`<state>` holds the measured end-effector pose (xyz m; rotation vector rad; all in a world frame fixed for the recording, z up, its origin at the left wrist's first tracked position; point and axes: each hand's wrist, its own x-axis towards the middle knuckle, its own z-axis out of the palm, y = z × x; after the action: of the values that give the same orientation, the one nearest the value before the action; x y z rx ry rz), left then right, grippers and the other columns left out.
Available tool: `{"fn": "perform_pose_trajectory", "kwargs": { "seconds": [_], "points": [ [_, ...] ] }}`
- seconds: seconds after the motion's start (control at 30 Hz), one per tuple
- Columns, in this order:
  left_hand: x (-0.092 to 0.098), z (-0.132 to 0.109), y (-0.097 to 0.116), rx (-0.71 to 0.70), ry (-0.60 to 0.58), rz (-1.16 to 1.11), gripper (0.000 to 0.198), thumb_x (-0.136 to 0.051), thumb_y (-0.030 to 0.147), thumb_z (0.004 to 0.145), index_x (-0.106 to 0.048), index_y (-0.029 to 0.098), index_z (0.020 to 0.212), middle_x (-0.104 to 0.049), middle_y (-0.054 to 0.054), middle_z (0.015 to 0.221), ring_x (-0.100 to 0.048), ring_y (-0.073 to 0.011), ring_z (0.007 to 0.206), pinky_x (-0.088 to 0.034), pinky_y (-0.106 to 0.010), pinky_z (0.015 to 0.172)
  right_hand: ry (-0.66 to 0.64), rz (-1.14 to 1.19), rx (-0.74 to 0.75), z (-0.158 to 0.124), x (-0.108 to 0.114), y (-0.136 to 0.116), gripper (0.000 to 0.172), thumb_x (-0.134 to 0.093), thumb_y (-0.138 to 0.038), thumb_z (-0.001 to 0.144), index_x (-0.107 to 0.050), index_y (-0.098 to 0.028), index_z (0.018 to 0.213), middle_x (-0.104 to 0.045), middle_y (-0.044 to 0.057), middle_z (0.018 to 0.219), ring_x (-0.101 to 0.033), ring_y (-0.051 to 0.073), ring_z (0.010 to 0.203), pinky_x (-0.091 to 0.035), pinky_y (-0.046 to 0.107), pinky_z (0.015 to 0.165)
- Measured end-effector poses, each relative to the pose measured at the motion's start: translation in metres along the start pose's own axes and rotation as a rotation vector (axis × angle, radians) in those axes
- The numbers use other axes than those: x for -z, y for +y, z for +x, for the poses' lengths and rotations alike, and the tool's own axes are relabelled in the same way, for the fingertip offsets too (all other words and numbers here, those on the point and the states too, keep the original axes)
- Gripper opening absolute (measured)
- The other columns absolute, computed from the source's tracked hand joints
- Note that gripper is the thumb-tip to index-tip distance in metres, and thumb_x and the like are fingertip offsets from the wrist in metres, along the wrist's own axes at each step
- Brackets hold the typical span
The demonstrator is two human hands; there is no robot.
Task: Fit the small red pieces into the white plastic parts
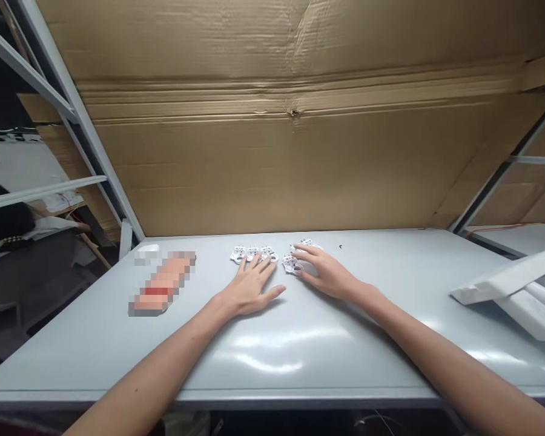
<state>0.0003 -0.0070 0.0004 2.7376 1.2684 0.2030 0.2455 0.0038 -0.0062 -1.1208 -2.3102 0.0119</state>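
Lying near the back edge of a glossy pale-grey counter, three small white dotted pieces form a row, and more white cut-out pieces sit clustered just to their right. A bare left hand lies palm down, its grip spread wide, fingertips at the row. The right hand reaches over the cluster, its grip loosely spread, fingers slightly curved. A pixelated orange-red object lies left; folded white packaging rests far right. Brown cardboard walls the back.
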Motion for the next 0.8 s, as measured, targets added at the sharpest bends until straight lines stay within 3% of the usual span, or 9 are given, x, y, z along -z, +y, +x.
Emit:
{"fn": "perform_pose_trajectory", "kwargs": {
  "seconds": [0.1, 0.23, 0.47, 0.8],
  "points": [
    [0.001, -0.001, 0.001, -0.003, -0.002, -0.003, 0.069, -0.024, 0.063, 0.099, -0.035, 0.019, 0.151, -0.024, -0.011, 0.16, -0.01, -0.033, 0.149, -0.005, -0.058, 0.119, 0.017, 0.016, 0.018, -0.001, 0.008, -0.002, 0.029, -0.051, -0.029, 0.094, -0.066, -0.022, 0.118, -0.065, 0.012, 0.126, -0.06, 0.027, 0.115, -0.049, 0.045, 0.097],
    [0.002, -0.002, 0.001, -0.001, -0.013, -0.011, 0.066, -0.022, 0.062, 0.1, -0.039, 0.021, 0.149, -0.025, -0.012, 0.16, -0.016, -0.0329, 0.149, -0.01, -0.058, 0.118, -0.116, 0.036, 0.062, -0.004, 0.021, -0.013, 0.025, -0.048, -0.024, 0.095, -0.073, -0.022, 0.095, -0.074, 0.007, 0.089, -0.066, 0.023, 0.085, -0.052, 0.038, 0.078],
    [0.0, 0.0, -0.003, -0.014, 0.011, -0.005, 0.063, -0.018, 0.058, 0.102, -0.039, 0.019, 0.148, -0.029, -0.013, 0.158, -0.02, -0.0305, 0.148, -0.012, -0.056, 0.118, -0.2, -0.017, 0.084, -0.006, 0.013, -0.017, 0.03, -0.051, -0.031, 0.096, -0.068, -0.021, 0.117, -0.069, 0.011, 0.119, -0.064, 0.026, 0.107, -0.051, 0.04, 0.09],
    [-0.001, 0.0, -0.003, 0.012, 0.0, 0.016, 0.06, -0.022, 0.053, 0.104, -0.035, 0.018, 0.15, -0.026, -0.011, 0.16, -0.018, -0.0271, 0.149, -0.011, -0.052, 0.12, -0.212, -0.049, 0.109, -0.003, 0.003, -0.021, 0.033, -0.046, -0.031, 0.098, -0.062, -0.016, 0.123, -0.066, 0.016, 0.121, -0.06, 0.029, 0.112, -0.05, 0.045, 0.095]
  ]
}}
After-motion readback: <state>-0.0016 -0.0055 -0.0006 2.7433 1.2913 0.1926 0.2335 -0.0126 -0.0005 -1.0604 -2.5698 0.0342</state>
